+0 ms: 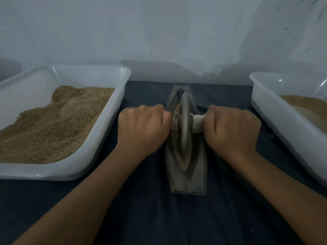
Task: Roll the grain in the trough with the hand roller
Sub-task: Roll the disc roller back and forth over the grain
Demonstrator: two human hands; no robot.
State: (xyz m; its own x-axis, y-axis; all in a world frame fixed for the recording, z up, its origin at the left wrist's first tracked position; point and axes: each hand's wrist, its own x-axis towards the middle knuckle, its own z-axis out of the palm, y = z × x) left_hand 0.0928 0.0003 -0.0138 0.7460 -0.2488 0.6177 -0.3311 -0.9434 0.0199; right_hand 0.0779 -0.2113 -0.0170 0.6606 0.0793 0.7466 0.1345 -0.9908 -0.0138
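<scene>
Grain (184, 161) lies tan, thin along the grey trough (187, 181)

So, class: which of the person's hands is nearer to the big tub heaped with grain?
Left. The left hand grips the roller handle just beside the tub; the right hand is beyond the trough.

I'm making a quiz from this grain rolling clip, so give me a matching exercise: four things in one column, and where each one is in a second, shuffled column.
Things:
1. hand roller
2. fuller grain tray
3. left hand
4. right hand

Places:
A. left of the trough
B. grips the roller's right handle
C. stands in the trough
D. grips the roller's left handle

Pairs: 1-C, 2-A, 3-D, 4-B
</scene>
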